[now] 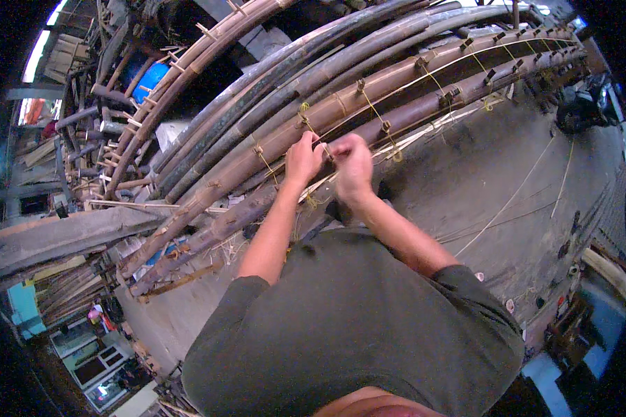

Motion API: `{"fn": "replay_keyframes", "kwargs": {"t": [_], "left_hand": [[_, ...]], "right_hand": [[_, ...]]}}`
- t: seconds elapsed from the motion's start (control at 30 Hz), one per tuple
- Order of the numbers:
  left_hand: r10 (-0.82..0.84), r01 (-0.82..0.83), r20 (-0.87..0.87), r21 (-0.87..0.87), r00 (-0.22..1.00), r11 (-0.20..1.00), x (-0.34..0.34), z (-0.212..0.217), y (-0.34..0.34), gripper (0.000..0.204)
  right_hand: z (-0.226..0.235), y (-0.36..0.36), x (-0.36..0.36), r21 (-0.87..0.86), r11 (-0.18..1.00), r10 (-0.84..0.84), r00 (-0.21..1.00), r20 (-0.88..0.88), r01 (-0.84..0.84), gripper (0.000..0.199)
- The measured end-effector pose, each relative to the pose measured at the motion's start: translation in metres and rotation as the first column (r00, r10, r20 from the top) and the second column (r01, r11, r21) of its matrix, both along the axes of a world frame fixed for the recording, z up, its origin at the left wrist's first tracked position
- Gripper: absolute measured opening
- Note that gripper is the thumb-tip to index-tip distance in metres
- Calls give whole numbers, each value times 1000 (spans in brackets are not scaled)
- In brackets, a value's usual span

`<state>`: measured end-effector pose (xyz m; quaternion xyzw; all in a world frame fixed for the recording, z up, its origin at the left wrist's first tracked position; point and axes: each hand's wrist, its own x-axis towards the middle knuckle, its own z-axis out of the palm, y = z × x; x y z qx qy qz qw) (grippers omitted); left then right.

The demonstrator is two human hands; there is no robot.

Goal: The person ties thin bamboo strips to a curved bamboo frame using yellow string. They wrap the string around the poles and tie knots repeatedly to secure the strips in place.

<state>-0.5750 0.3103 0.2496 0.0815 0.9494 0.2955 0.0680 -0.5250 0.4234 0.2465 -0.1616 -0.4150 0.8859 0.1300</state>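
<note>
Long brown bamboo poles [368, 97] lie side by side in a raft-like row, tied together with thin yellowish strips [375, 111] and small wooden pegs. My left hand [303, 157] and my right hand [352, 164] meet at one pole, both pinching a thin binding strip [325, 147] at a tie point. The fingers of both hands are closed around the strip. Loose pale strips [424, 135] trail along the poles to the right of my hands.
Darker poles [278, 76] lie behind the tied row. A grey concrete floor [508, 174] spreads to the right with thin strips scattered on it. A thick timber beam [62, 233] lies at left. A blue drum [149, 78] stands among stacked poles at back left.
</note>
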Motion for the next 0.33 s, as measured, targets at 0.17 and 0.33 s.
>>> {"fn": "replay_keyframes", "kwargs": {"t": [0.17,0.33], "left_hand": [[-191,251,-220,295,957,922,-16,-94,-51,33],[-84,95,137,-81,987,992,-11,-5,-28,41]], "right_hand": [[82,-54,-82,825,382,749,663,-12,-416,39],[45,-21,-136,747,-513,182,796,577,-423,64]]}}
